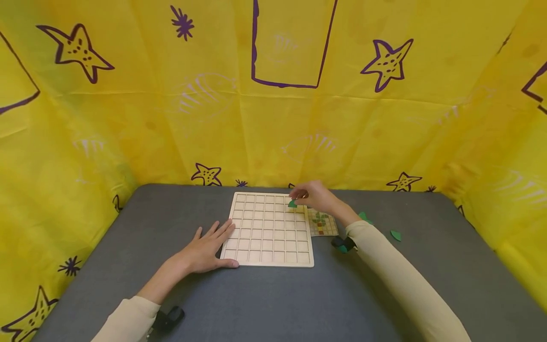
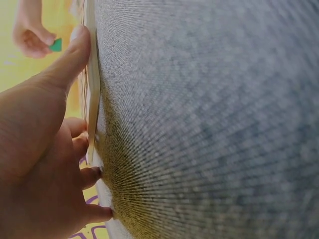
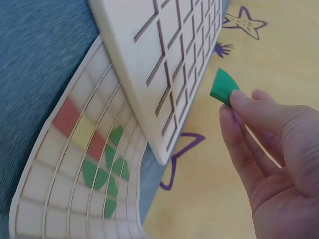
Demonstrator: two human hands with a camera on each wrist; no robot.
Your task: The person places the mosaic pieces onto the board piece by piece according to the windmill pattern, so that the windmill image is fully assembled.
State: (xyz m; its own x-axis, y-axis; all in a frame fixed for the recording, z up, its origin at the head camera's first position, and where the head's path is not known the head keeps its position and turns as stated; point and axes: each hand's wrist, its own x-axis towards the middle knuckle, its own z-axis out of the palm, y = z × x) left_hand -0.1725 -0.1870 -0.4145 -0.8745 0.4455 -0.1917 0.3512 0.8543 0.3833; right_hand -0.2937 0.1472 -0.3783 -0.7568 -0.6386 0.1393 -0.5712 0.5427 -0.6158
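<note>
fabric sleeve (image 1: 403, 275), curved green wedge (image 3: 224, 86) in right hand (image 1: 319, 196), gridded board (image 1: 268, 234)

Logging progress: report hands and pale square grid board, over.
Right hand pinching green curved-edged piece above board. Left hand touching board's left side. Nothing visible between piece and board.

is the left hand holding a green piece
No, the right hand pinches the green piece, while the left hand spreads against the grid board.
</note>
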